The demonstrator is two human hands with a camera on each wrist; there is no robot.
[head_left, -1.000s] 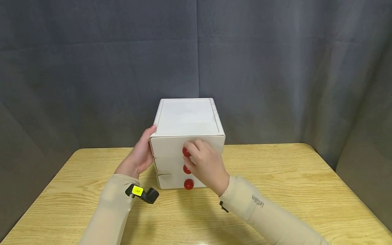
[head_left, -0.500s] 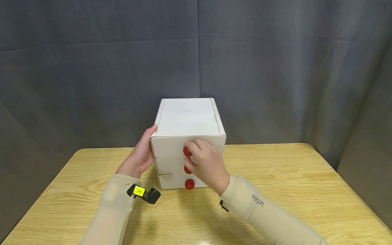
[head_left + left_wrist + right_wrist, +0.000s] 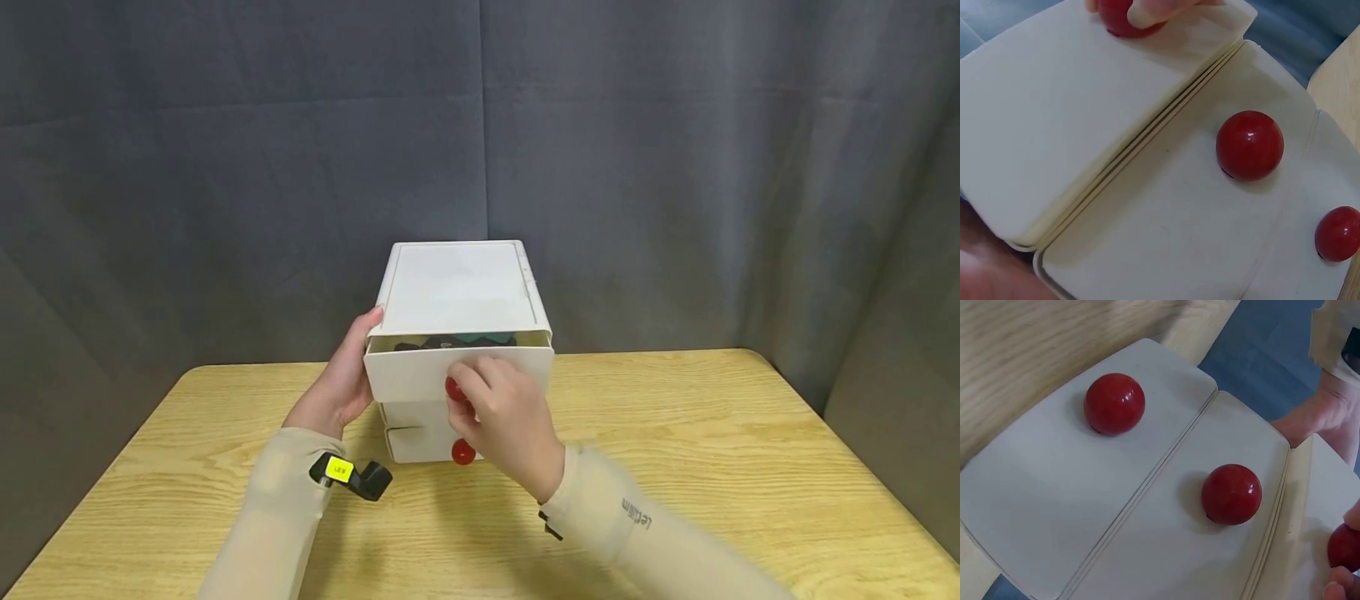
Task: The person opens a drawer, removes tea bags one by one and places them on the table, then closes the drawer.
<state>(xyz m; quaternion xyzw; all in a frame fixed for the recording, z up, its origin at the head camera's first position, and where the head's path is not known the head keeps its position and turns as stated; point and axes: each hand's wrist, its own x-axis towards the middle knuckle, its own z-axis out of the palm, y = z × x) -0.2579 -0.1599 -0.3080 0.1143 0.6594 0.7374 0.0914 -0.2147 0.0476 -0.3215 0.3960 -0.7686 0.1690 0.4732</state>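
White on its top and front, one cabinet (image 3: 461,287) sits at the centre of the frame on the wood-grained worktop (image 3: 712,450), with three drawers (image 3: 1160,212) and three red knobs (image 3: 1250,145), one to each front. Only the top drawer (image 3: 408,379) stands out from its neighbours, leaving a narrow gap under the cabinet's upper front edge; dark and teal contents (image 3: 476,339) show inside, too covered to count. Wood spreads to the left, right and lower part of the frame, its far edge meeting a grey curtain (image 3: 262,183). My right hand (image 3: 508,417) is nearly closed, thumb and fingers pinching the top knob (image 3: 1342,547). My left hand (image 3: 339,379) lies wide against the cabinet's left side, thumb at the upper edge, its other fingers mostly hidden.
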